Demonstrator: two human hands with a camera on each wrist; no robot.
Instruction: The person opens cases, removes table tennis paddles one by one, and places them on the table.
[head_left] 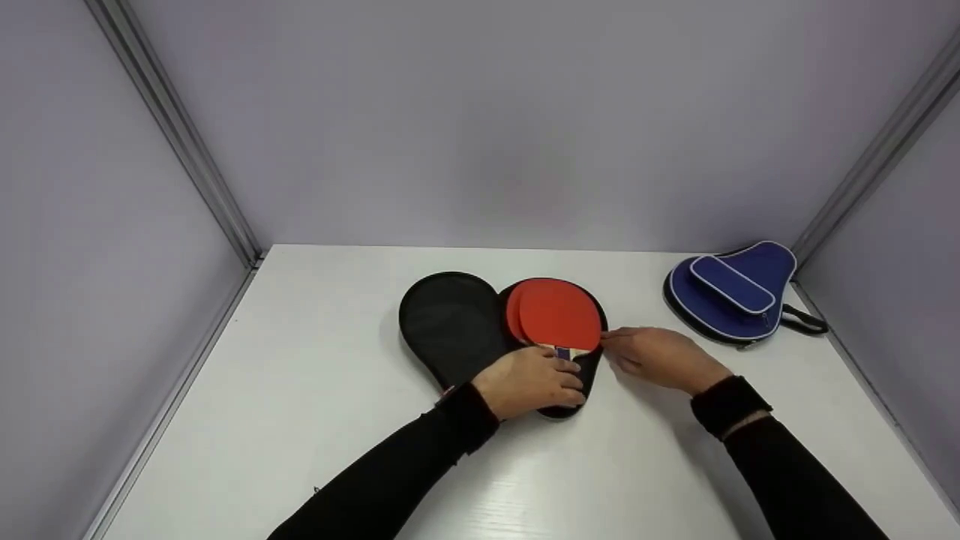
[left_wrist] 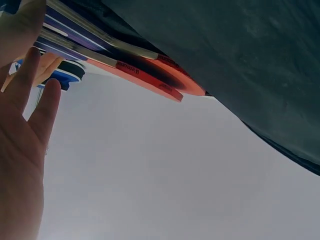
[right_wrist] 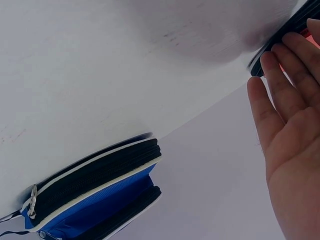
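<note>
Red paddles point(head_left: 561, 311), two overlapping, lie in the right half of an open black case point(head_left: 450, 322) on a white table point(head_left: 300, 375), a person's left hand point(head_left: 531, 381) over their handles; whether it pinches them cannot be told. The right hand point(head_left: 660, 356), fingers extended, meets the case's edge. A blue case point(head_left: 720, 300) rests far right.

White worktop point(head_left: 315, 375). Pale grey back wall point(head_left: 510, 150) behind it; left wall point(head_left: 75, 225), right wall point(head_left: 907, 225) along worktop's sides. Grey posts point(head_left: 182, 135) at worktop's far corners. Glare point(head_left: 502, 499) on worktop's near part.
</note>
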